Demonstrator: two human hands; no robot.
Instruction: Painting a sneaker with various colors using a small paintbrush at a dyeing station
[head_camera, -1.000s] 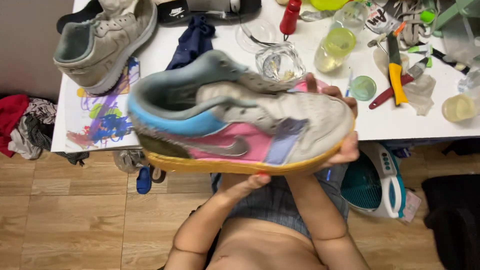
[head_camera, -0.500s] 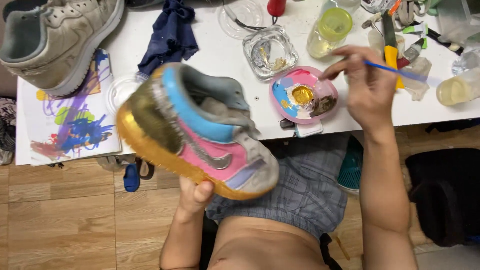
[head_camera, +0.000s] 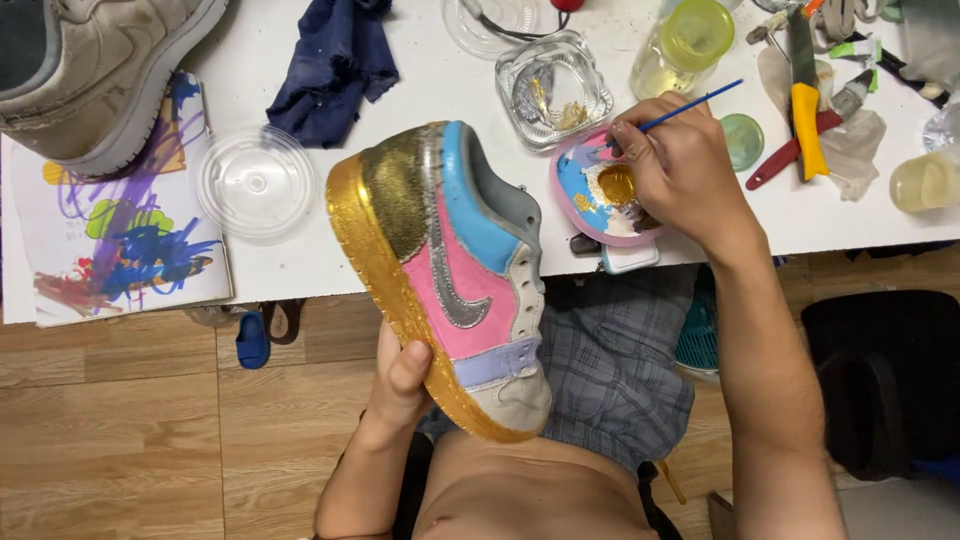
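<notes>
While left hand (head_camera: 400, 375) grips one painted sneaker (head_camera: 450, 275), right hand (head_camera: 680, 170) pinches one brush (head_camera: 690, 105).

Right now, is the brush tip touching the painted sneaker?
No, the right hand holds the brush over the pink palette, apart from the sneaker in the left hand.

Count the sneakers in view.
2. A painted sneaker with a gold sole, held at its sole by the left hand over the table edge. A plain grey sneaker lies at the table's top left corner, partly out of frame. Others may be out of view.
</notes>
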